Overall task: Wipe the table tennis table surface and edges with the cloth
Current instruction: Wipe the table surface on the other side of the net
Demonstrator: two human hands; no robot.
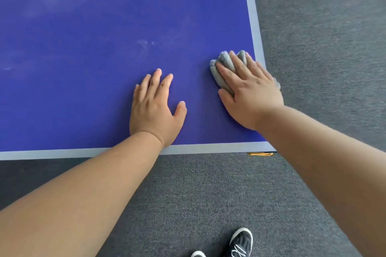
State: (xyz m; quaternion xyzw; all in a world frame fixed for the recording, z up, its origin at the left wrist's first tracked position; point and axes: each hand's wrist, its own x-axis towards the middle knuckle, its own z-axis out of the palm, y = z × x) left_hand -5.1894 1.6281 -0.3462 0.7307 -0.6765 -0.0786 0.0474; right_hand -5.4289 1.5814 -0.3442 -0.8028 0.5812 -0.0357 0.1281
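The blue table tennis table (94,58) fills the upper left, with a pale line along its near edge (62,153) and right edge (253,16). A bunched grey cloth (224,64) lies near the table's near right corner. My right hand (248,92) presses flat on the cloth with straight, spread fingers, and cloth shows between and past them. My left hand (155,108) rests flat on the bare blue surface to the left of the cloth, fingers spread, holding nothing. Faint pale smears mark the surface toward the far left.
Grey carpet (323,48) surrounds the table on the right and in front. My dark shoe with a white sole (241,243) stands on the carpet below the near edge. A small orange piece (260,154) shows under the table's near right corner.
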